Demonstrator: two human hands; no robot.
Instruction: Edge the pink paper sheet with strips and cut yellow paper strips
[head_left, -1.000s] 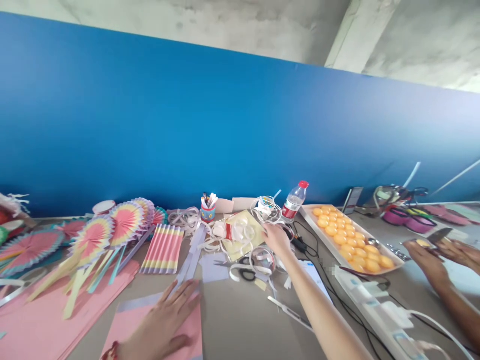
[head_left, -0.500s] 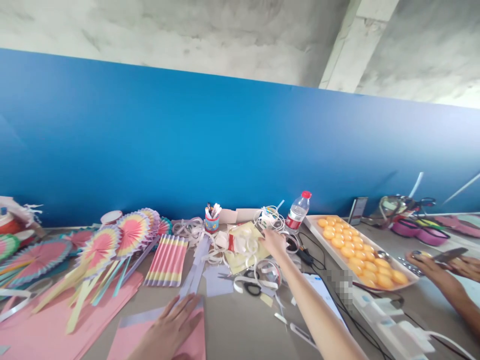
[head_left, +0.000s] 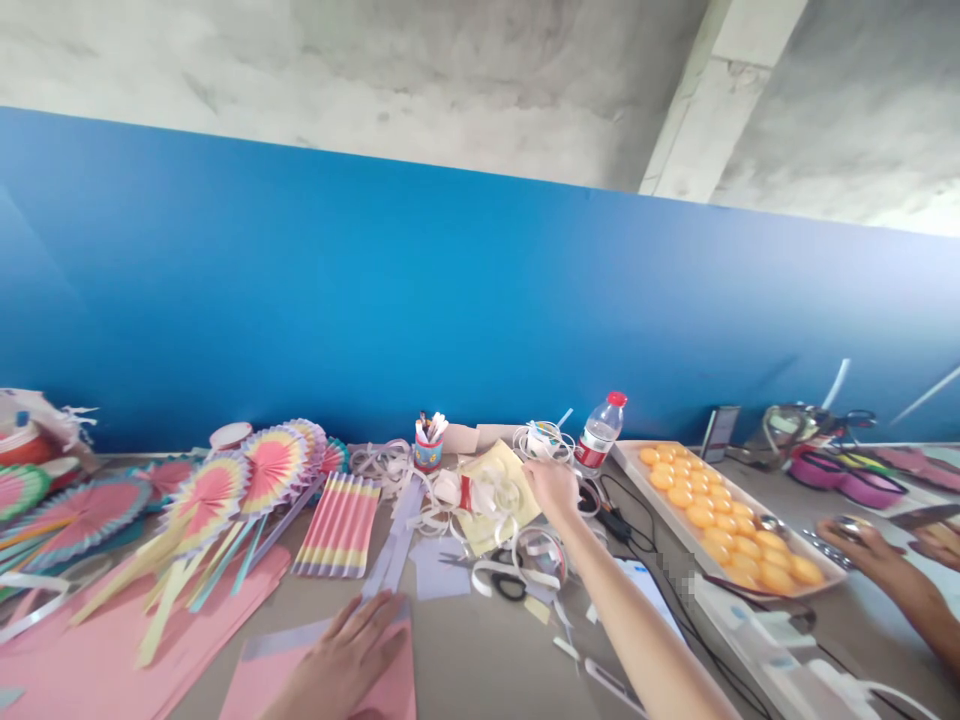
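Note:
My left hand (head_left: 346,655) lies flat with fingers stretched out on a pink paper sheet (head_left: 255,680) at the table's near edge. My right arm reaches far forward; my right hand (head_left: 551,487) hovers over a yellow paper (head_left: 496,478) amid a tangle of white paper strips (head_left: 480,500), beside a roll of white strip (head_left: 541,440). Its fingers curl downward and I cannot make out whether they hold anything. Black-handled scissors (head_left: 508,582) lie just in front of the right hand.
Pleated paper fans (head_left: 217,490) and a striped folded paper (head_left: 339,525) fill the left. A pen cup (head_left: 428,447), a water bottle (head_left: 600,432), a tray of orange rounds (head_left: 720,505) and a power strip (head_left: 757,625) stand right. Another person's hands (head_left: 862,540) work at far right.
The view has tilted up, so the table sits lower in frame. My right hand has stayed over the yellow paper and strips. My left hand keeps pressing the pink sheet.

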